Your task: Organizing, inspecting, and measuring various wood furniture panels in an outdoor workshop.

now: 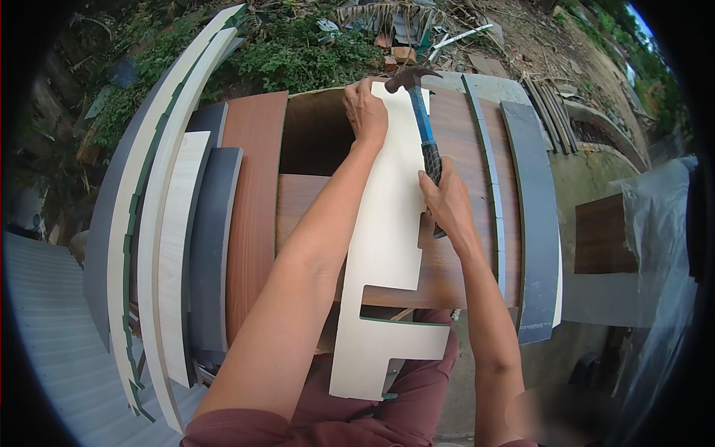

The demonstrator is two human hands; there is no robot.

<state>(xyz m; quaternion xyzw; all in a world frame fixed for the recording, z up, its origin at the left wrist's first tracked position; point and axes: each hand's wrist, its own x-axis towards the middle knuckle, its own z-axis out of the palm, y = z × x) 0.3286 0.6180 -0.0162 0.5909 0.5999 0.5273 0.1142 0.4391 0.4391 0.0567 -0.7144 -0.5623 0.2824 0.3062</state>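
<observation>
Watching from afar, I have the right hand [449, 197] wrapped around the hammer [424, 123], whose head shows over the far end of the panel [391, 201], just right of the left hand [367, 112]. The panel lies partly over the brown board [458, 134], its long axis running from that end back over the lap [426, 402], near the handle's own line. Nearer the far end is my left hand, curled at the edge; whether it pinches anything I cannot tell

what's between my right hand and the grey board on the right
The head view shows a thin strip between your right hand and the grey board, with brown board visible on both its sides.
</observation>
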